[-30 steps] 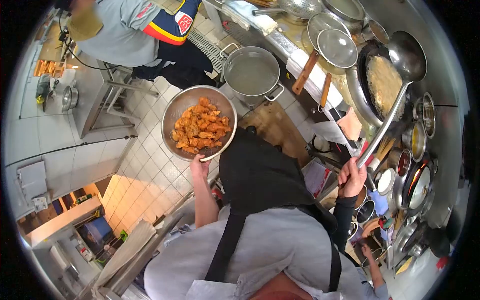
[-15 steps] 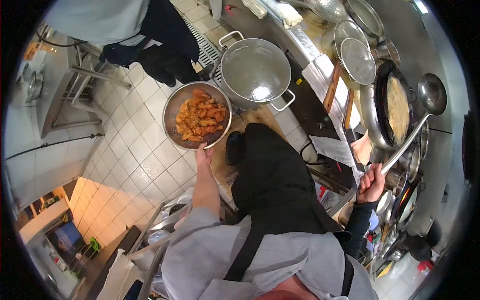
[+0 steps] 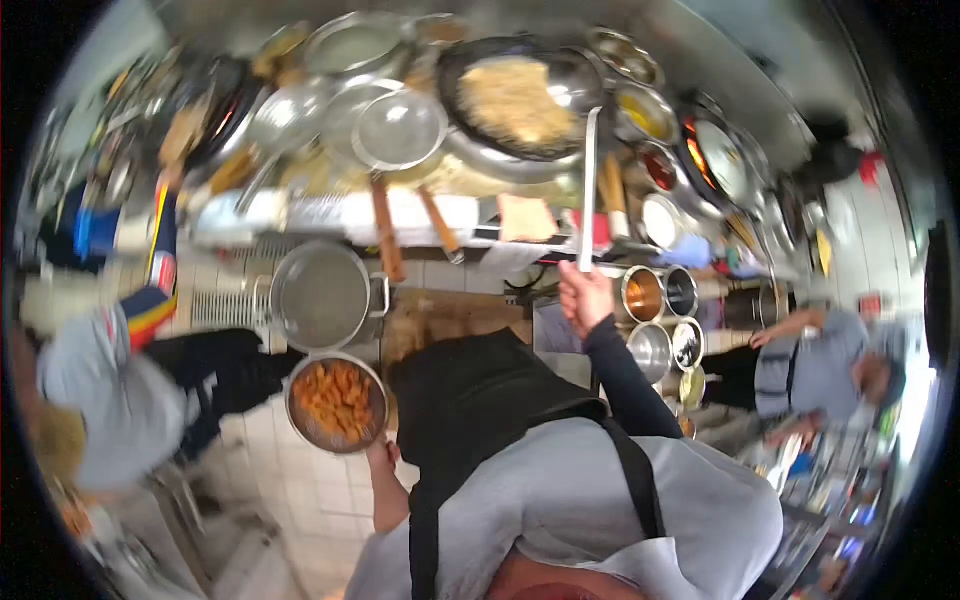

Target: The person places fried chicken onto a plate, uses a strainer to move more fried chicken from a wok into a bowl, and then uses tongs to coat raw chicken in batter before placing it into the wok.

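Observation:
My left hand grips the rim of a round metal colander. Orange-brown fried pieces lie heaped in it, over the floor beside a large pot. With my right hand I hold the long handle of a steel ladle, fingers wrapped round its end. The ladle's bowl overlaps the right side of a black wok, where a pale, foamy layer covers the contents.
Round mesh strainers with wooden handles lie left of the wok. Several metal containers, one with brown liquid, stand to my right. A person reaches toward the stove at left; another person stands at right.
My view has turned toward the stove and blurred. The ladle's bowl now overlaps the wok's right side, where before it was beyond the rim. The colander stays in my left hand.

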The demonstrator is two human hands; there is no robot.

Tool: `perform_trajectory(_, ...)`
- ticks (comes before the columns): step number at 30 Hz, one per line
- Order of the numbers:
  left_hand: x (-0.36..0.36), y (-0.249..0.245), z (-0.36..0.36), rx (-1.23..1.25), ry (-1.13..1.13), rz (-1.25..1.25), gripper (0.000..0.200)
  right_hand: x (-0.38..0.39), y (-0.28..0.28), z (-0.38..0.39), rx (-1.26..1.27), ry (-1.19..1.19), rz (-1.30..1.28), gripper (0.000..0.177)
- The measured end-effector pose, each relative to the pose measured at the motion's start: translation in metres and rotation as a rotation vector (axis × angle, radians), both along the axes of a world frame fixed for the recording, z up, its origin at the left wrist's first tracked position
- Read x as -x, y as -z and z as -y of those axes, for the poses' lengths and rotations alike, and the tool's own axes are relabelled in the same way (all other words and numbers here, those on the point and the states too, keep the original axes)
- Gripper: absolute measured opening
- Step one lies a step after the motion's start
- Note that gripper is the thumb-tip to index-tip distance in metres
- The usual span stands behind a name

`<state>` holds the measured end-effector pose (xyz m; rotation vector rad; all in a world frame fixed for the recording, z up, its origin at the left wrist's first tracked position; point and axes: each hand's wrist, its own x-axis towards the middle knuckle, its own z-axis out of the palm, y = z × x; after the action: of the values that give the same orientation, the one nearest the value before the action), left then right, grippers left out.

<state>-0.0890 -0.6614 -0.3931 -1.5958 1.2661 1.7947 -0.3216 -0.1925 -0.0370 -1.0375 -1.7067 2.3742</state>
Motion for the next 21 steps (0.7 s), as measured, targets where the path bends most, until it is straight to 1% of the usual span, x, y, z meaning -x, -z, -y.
perform_trajectory(2, -0.004, 0.025, 0.038, -0.029, 0.285, 0.039, 0.022, -0.001, 0.007, -0.004, -0.039, 0.068, -0.003, 0.021)
perform_trajectory(4, 0.013, -0.017, 0.041, -0.014, 0.289, -0.033, 0.02, 0.0, 0.011, -0.01, -0.088, 0.148, 0.008, 0.023)
perform_trajectory(5, 0.017, -0.034, 0.042, -0.007, 0.276, -0.064, 0.02, -0.001, 0.018, -0.022, -0.114, 0.151, 0.021, 0.024)
perform_trajectory(6, 0.027, -0.041, 0.047, -0.034, 0.345, -0.022, 0.02, 0.003, 0.045, -0.039, -0.321, 0.191, 0.029, 0.025)
perform_trajectory(7, 0.035, -0.032, 0.064, -0.058, 0.41, 0.018, 0.021, 0.011, 0.083, -0.06, -0.526, 0.226, 0.036, 0.027)
perform_trajectory(8, 0.043, -0.028, 0.078, -0.082, 0.47, 0.061, 0.021, 0.02, 0.107, -0.077, -0.664, 0.255, 0.056, 0.029)
perform_trajectory(11, 0.078, -0.051, 0.08, 0.092, 0.44, 0.151, 0.022, 0.069, 0.133, -0.125, -0.889, 0.285, 0.184, 0.036)
perform_trajectory(12, 0.09, -0.061, 0.076, 0.143, 0.469, 0.114, 0.023, 0.085, 0.125, -0.133, -1.002, 0.275, 0.232, 0.037)
perform_trajectory(13, 0.098, -0.073, 0.072, 0.196, 0.496, 0.085, 0.023, 0.099, 0.136, -0.147, -0.978, 0.257, 0.257, 0.04)
perform_trajectory(14, 0.11, -0.082, 0.061, 0.246, 0.518, 0.049, 0.023, 0.114, 0.148, -0.16, -1.003, 0.252, 0.269, 0.039)
perform_trajectory(15, 0.112, -0.085, 0.054, 0.285, 0.387, 0.012, 0.027, 0.123, 0.171, -0.17, -1.022, 0.25, 0.291, 0.038)
perform_trajectory(18, 0.123, -0.085, 0.045, 0.428, 0.714, -0.132, 0.04, 0.13, 0.242, -0.195, -1.027, 0.279, 0.361, 0.039)
perform_trajectory(19, 0.13, -0.081, 0.043, 0.433, 0.781, -0.141, 0.033, 0.128, 0.236, -0.198, -1.0, 0.227, 0.403, 0.043)
perform_trajectory(20, 0.121, -0.082, 0.039, 0.439, 0.741, -0.23, 0.031, 0.123, 0.231, -0.199, -0.971, 0.175, 0.445, 0.048)
perform_trajectory(21, 0.128, -0.095, 0.013, 0.445, 0.701, -0.326, 0.03, 0.118, 0.229, -0.203, -0.953, 0.146, 0.465, 0.05)
